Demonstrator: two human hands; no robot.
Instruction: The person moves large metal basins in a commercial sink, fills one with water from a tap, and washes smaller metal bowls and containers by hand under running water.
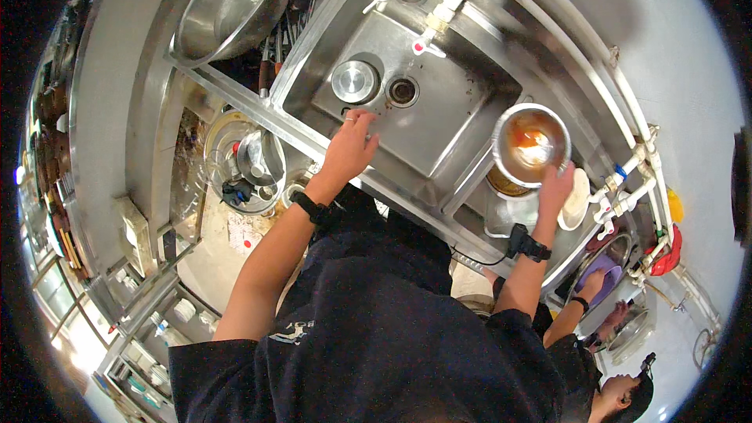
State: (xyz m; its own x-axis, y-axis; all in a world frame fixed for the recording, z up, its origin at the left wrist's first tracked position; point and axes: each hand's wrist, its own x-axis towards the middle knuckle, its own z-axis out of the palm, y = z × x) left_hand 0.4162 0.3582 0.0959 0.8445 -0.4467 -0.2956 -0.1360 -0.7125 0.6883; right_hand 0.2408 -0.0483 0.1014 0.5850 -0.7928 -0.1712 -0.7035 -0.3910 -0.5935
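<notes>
My right hand [555,191] grips the near rim of a round stainless steel bowl [499,155] with some reddish-orange liquid or residue in it. The bowl is held over the right-hand sink basin [467,217], partly covering a dish with a brownish inside [505,183]. Over the front of the middle sink basin [405,147], my left hand [352,147] hovers with nothing in it, fingers apart. Just beyond its fingertips a small round metal container [355,82] stands beside the drain [403,91].
White pipes with red-marked taps [426,44] reach over the sink. A large steel basin [226,17] sits at upper left, near several handled utensils [265,70]. Below left stands a tub of dishes [258,170]. At right, a co-worker's hand [592,285] touches a purple container [602,273].
</notes>
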